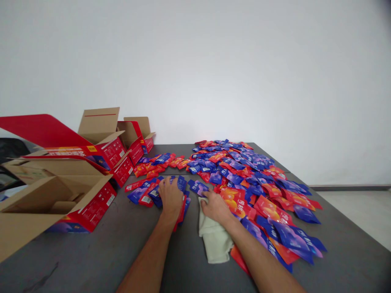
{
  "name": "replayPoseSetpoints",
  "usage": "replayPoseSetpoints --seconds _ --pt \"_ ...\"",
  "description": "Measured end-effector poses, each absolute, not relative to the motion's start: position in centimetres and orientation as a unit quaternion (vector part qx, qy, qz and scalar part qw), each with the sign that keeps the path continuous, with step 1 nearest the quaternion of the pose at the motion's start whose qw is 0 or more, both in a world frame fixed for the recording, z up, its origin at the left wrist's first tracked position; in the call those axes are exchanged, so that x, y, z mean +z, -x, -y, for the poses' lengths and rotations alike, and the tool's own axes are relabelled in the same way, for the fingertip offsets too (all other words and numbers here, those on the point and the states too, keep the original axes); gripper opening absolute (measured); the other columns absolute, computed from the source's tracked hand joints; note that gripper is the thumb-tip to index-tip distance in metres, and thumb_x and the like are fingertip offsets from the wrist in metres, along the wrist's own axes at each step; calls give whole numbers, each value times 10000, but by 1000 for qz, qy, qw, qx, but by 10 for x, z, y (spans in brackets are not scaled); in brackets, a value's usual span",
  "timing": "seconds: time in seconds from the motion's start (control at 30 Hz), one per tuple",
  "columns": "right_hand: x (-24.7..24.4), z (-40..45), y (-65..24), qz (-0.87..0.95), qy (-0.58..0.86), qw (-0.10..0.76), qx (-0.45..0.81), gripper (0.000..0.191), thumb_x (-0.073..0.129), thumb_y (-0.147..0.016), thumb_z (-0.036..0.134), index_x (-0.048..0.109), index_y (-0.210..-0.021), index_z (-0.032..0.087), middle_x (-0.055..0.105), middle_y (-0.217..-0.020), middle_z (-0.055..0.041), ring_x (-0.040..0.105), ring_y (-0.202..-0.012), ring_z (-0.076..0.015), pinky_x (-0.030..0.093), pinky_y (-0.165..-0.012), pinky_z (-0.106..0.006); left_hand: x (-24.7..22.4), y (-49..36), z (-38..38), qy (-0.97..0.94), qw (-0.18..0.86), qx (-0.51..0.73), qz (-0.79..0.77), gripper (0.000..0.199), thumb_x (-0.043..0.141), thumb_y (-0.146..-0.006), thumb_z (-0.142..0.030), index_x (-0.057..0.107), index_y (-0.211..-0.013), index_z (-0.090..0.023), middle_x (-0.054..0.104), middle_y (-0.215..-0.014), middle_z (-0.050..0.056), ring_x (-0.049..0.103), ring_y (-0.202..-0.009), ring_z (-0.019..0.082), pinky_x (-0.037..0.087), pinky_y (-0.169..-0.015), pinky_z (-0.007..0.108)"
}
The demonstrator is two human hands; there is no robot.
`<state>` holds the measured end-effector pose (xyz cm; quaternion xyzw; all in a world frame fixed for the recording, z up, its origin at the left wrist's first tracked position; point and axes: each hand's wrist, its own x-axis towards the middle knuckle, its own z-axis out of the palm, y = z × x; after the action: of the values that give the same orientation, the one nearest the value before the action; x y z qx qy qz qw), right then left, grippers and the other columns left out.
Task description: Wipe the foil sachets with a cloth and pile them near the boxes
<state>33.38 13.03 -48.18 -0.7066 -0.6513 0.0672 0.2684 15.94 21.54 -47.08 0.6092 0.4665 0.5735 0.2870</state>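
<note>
Left hand over packets, right hand at blue packet (can't tell if either grips); cloth partly hidden; near box cut off leftward.

We can read no word or number for certain. White lettering, too blurred for us, stands on the red packet just right of our right hand; fine print and a white label mark the open box left of our left hand.
</note>
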Motion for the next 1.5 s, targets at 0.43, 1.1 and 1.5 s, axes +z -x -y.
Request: replayPoseSetpoints --seconds 0.43,1.1,1.5 --pt "-478 -132 -331 631 697 326 98 305 556 -875 210 725 -1129 205 769 -1064 -123 735 -984 -263 543 -877 -343 -500 -206 -191 -626 421 463 -465 215 672 -775 -221 688 -986 -257 732 -873 104 666 -936 290 419 -914 362" --pt "-458 -130 -331 597 599 531 56 194 615 -882 267 708 -1046 222 695 -1027 -75 655 -990 -234 527 -924 -388 -462 -200 -191 -344 764 478 -264 493 663 -574 -7 721 -1046 -136 732 -877 55 657 -745 137 511 -724 249" --pt "-453 -130 -334 580 585 567 12 175 644 -889 237 745 -1031 233 646 -962 -69 622 -912 -209 535 -854 -358 -471 -203 -186 -468 700 475 -255 663 638 -602 -33 679 -1249 -175 739 -816 27 580 -594 97 439 -592 211"
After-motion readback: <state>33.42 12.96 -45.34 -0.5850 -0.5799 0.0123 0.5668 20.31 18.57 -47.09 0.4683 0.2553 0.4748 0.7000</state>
